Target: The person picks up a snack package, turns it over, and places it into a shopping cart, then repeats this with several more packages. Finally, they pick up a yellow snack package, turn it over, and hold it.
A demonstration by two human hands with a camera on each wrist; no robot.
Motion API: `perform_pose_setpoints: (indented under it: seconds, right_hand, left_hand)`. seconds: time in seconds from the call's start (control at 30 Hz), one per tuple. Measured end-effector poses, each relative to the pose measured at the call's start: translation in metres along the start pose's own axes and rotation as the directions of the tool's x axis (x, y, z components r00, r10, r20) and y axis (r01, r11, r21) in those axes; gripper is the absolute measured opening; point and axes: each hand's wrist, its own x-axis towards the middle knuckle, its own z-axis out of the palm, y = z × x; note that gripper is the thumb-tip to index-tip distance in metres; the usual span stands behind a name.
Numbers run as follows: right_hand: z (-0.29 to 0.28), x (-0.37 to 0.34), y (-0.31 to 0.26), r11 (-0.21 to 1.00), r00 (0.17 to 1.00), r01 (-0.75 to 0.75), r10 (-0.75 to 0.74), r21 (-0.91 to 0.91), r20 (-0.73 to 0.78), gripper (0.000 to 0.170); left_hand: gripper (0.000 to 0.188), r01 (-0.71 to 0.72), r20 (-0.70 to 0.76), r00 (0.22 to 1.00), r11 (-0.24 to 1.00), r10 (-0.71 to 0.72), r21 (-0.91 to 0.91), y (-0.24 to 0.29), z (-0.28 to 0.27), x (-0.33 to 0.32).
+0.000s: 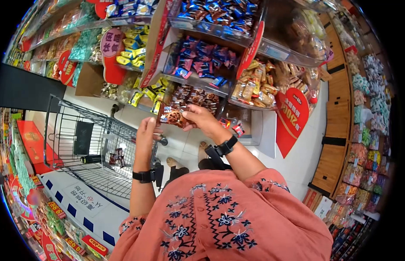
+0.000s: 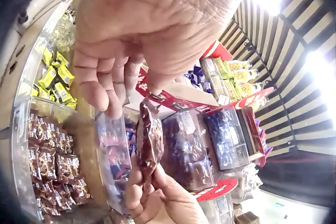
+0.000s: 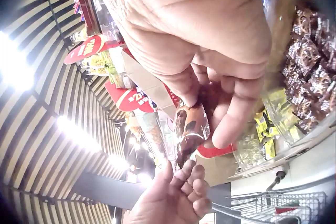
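Observation:
A brown snack packet with a cookie picture (image 1: pixel 173 116) is held between the two hands above the shelf bins. The right hand (image 1: pixel 203 121) pinches its right end between thumb and curled fingers. At the opposite end is the left hand (image 1: pixel 146 132), its thumb tip on the packet's corner. In the left wrist view the packet (image 2: pixel 150 134) stands edge-on between the left hand (image 2: pixel 152 29) above and the right hand (image 2: pixel 170 200) below. The right wrist view shows the packet (image 3: pixel 190 127) partly covered by the right hand (image 3: pixel 210 40), with the left fingertips at its lower end.
A bin of similar brown packets (image 1: pixel 198 98) lies just beyond the hands. Yellow (image 1: pixel 152 93) and blue-pink (image 1: pixel 202 56) packets fill neighbouring bins. A wire shopping cart (image 1: pixel 102 174) with a few items stands at left, and a red heart-shaped sign (image 1: pixel 293 115) hangs at right.

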Motion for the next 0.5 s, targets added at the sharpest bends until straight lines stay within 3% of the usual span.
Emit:
perform_pose_setpoints:
  seconds: [0.17,0.27,0.5]
  right_hand:
    - [-0.023,0.009,0.019,0.999,0.99,-0.035,0.039,0.039,-0.133,0.016]
    - [-0.046,0.019,0.045,0.987,0.973,-0.056,0.088,0.15,-0.212,0.015]
    - [-0.09,0.037,0.093,0.98,0.887,-0.163,0.195,0.112,-0.418,0.013]
  left_hand:
    - [0.037,0.077,-0.033,0.997,0.997,-0.076,0.022,-0.021,-0.013,-0.001]
    - [0.038,0.116,-0.041,0.993,0.992,-0.114,0.043,-0.03,-0.018,-0.004]
    - [0.038,0.215,-0.061,0.975,0.977,-0.215,-0.012,-0.054,-0.023,-0.008]
